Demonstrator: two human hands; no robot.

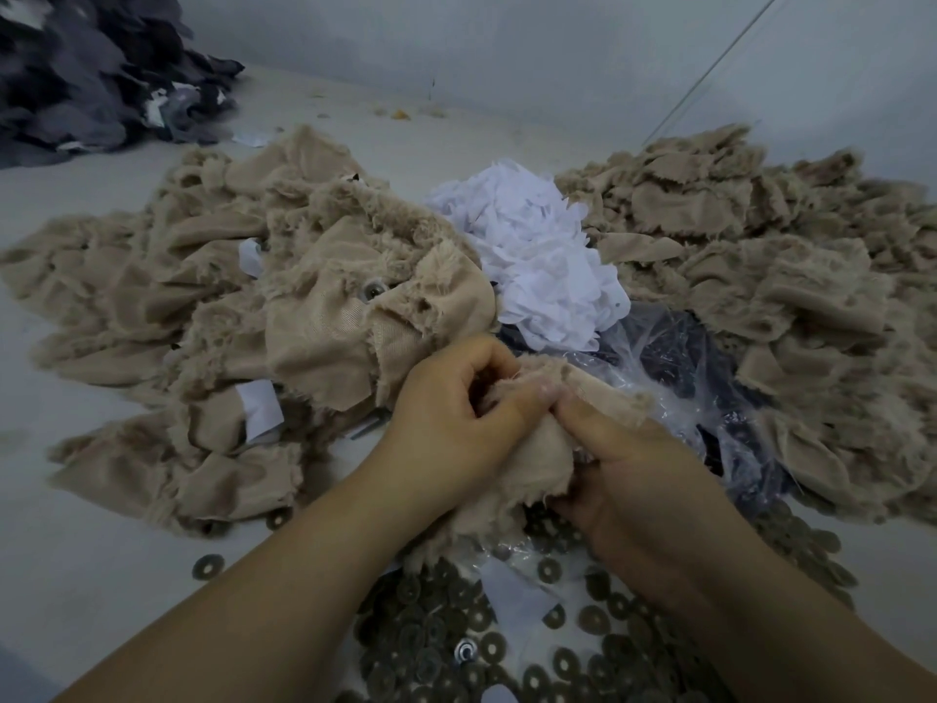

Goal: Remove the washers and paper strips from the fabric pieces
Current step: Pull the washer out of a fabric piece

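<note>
left hand (446,423) and right hand (623,474) pinching beige fabric piece (532,449), washers (507,646) heaped below, white paper strips (532,246) piled beyond

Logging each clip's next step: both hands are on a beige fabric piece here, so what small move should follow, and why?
Probably pull the piece apart to expose its insert. The left hand and right hand both pinch one fabric piece, still bunched, with no washer or paper showing from it yet, above the loose washers.
</note>
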